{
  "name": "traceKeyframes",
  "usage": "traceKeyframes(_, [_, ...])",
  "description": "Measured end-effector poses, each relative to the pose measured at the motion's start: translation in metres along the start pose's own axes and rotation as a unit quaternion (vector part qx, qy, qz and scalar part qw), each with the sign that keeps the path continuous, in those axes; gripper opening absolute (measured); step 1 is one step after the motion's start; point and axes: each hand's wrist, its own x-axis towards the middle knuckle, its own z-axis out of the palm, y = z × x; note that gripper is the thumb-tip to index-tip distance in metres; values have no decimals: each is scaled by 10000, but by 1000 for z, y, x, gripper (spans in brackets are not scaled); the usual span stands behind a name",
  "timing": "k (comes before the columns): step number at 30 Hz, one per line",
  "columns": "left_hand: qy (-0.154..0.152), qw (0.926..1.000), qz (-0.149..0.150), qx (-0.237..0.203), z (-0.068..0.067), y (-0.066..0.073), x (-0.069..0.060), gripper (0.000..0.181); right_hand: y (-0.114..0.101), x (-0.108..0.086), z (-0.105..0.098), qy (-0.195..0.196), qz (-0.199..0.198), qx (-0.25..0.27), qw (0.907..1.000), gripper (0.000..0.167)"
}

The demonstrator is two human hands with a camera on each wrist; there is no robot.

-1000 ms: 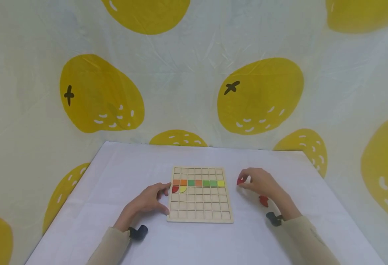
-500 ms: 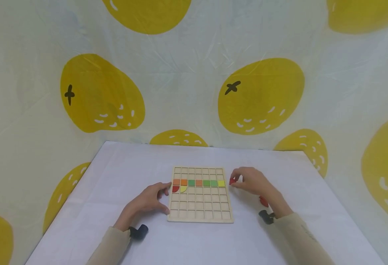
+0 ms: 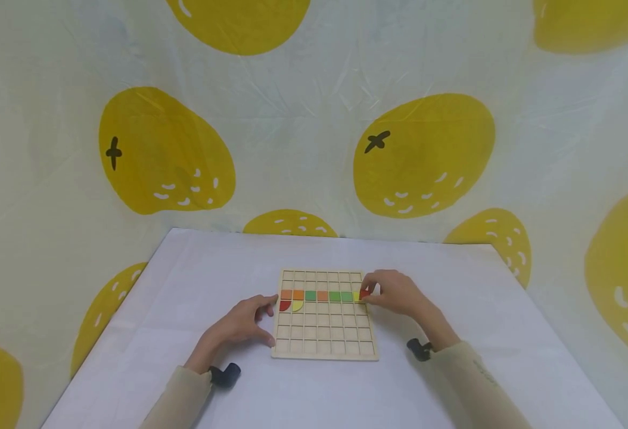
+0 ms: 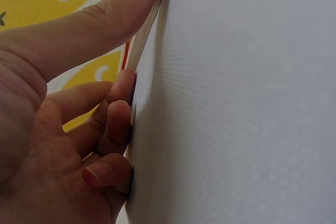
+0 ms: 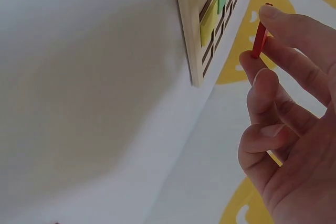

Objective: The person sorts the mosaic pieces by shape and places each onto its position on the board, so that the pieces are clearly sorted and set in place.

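A pale wooden grid board lies on the table in the head view. Spread along its left edge, my left hand touches it with thumb and fingers, the thumb near the front corner. Thumb and fingertips of my right hand pinch a thin red tile over the board's right edge. That tile is held above the board, beside the yellow square tile, which it partly covers in the head view. One row holds orange, green and yellow squares; below it sit a red quarter-round tile and a yellow one.
A white cloth covers the table, whose back edge meets a curtain printed with yellow fruit. Dark wrist cameras, such as the left one, stick out from both wrists. The right forearm blocks part of the table.
My right hand has moved left with the red tile, from the table to over the board's right edge. Another red piece has disappeared behind the right forearm. The left hand stays put.
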Motion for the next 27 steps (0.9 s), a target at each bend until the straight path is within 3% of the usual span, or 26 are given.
traceKeyframes(9, [14,10000,-30,-38,1,1,1,106,-10,7,8,105,-288,49,9995,16])
traceKeyframes(27, [11,10000,15,-56,2,1,1,106,-39,22,23,-87,-294,91,9995,13])
